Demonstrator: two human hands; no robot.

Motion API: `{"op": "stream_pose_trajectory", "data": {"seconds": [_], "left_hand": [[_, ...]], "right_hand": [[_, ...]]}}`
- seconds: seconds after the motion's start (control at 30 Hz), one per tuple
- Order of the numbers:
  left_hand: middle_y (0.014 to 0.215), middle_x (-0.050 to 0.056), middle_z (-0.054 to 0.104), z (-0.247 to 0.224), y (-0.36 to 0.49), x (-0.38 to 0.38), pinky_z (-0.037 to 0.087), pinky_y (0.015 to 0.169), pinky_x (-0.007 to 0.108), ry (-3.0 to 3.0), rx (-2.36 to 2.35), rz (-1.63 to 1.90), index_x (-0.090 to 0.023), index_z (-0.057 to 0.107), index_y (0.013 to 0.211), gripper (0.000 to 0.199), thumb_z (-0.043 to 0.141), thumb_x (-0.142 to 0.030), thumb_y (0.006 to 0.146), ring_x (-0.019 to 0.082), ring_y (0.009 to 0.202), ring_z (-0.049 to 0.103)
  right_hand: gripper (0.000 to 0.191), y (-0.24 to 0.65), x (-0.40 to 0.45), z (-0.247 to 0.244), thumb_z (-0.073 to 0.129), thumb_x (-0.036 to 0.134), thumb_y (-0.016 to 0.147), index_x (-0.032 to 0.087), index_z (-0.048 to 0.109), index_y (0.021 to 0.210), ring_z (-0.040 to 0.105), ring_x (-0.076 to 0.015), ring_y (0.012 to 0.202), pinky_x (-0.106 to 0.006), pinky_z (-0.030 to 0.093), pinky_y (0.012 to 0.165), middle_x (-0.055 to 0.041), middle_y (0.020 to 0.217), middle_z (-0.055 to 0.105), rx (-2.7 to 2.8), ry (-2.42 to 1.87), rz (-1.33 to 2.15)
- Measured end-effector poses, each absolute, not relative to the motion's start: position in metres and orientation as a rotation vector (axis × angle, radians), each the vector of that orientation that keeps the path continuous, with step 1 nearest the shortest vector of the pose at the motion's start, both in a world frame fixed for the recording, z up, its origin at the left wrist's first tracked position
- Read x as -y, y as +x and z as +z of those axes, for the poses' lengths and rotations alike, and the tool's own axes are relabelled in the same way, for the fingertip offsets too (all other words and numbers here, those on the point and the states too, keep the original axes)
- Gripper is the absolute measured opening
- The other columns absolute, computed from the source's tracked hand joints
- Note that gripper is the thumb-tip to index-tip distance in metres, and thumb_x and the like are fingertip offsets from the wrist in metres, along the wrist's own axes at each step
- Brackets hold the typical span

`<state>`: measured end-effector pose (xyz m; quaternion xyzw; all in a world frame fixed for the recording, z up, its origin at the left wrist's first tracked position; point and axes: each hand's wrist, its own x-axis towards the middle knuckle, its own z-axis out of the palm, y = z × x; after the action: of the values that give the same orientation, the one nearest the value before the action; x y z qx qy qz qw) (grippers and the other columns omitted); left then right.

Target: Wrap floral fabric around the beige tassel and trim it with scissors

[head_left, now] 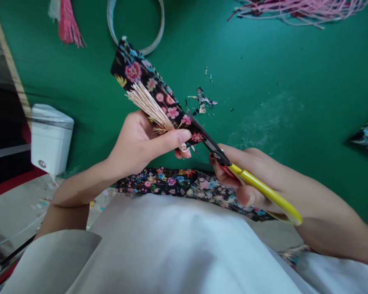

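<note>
My left hand (147,141) is closed on a folded strip of black floral fabric (151,84) and a bundle of thin beige cords (150,106) that lies along it. The strip slants from the upper left down toward my right hand. My right hand (248,175) grips a pair of scissors (257,185) with yellow handles and dark blades. The blades run along the strip's edge, close to my left thumb. Whether they meet on the cloth I cannot tell. Small fabric scraps (201,100) lie on the green table just beyond.
A white tape ring (163,24) and a pink tassel (68,24) lie at the back left. Pink cords (300,10) are heaped at the back right. A white box (51,139) stands at the left edge. More floral fabric (168,181) lies along the near edge.
</note>
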<state>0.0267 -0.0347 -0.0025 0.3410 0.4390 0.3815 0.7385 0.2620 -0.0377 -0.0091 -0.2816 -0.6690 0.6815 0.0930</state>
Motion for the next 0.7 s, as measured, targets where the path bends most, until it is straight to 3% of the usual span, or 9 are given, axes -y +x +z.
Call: {"op": "stream_pose_trajectory", "data": {"seconds": [0.7], "left_hand": [[0.062,-0.006,0.070,0.0005,0.0285,0.0335,0.059,0.056,0.016,0.744,-1.009,0.811,-0.018,0.067,0.069,0.014,0.074,-0.021,0.080,0.007,0.057,0.068]], "right_hand": [[0.060,0.2609,0.0398,-0.0130,0.035,0.081,0.082,0.021,0.039,0.079,0.029,-0.0050,0.045,-0.020,0.022,0.039,0.0083,0.055,0.039,1.948,-0.814,2.020]]}}
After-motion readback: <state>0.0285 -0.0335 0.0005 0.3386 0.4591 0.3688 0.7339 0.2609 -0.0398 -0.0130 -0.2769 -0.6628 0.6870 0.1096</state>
